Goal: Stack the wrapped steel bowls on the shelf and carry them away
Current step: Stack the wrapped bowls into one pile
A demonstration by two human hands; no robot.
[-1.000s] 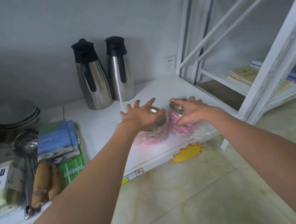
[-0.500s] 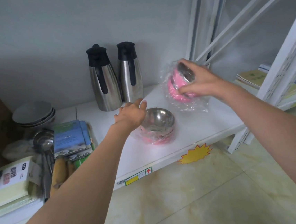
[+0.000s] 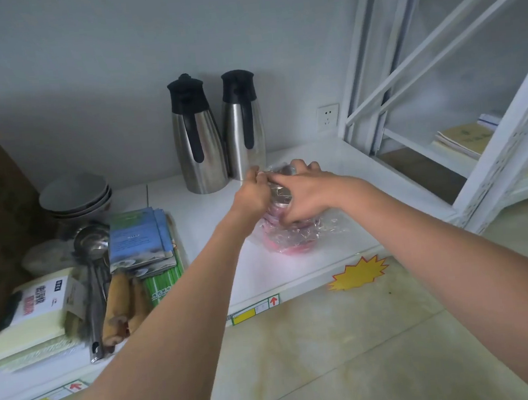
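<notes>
1. head view: the wrapped steel bowls (image 3: 286, 230) sit as one bundle on the white shelf (image 3: 295, 271), toward its front edge and nearer its right end, a little in front of the two steel flasks (image 3: 217, 133) that stand at the back edge.
2. head view: the right hand (image 3: 301, 196) lies over the top of the bundle, fingers spread and curled down around the upper bowl, clasping it through the film.
3. head view: the left hand (image 3: 252, 194) is at the bundle's left upper side, fingers pinched together on the plastic or the rim; which of the two i cannot tell, as the hands hide most of the upper bowl.
4. head view: the pink lower part shows through crumpled clear film that spreads loose onto the shelf to the right. whether the upper bowl is fully seated in the lower one is hidden.
5. handling, as a judgement: thin steel bowls ought to be light and stiff, not fragile, but the film is slick and slack, so a grip on plastic alone would likely slide or tear. the pair could shift against each other inside the wrap.
6. where to hold, as a judgement: cup both hands under the lower bowl's sides, thumbs pressing over the upper rim, and lift level, clear of the flasks behind.
</notes>
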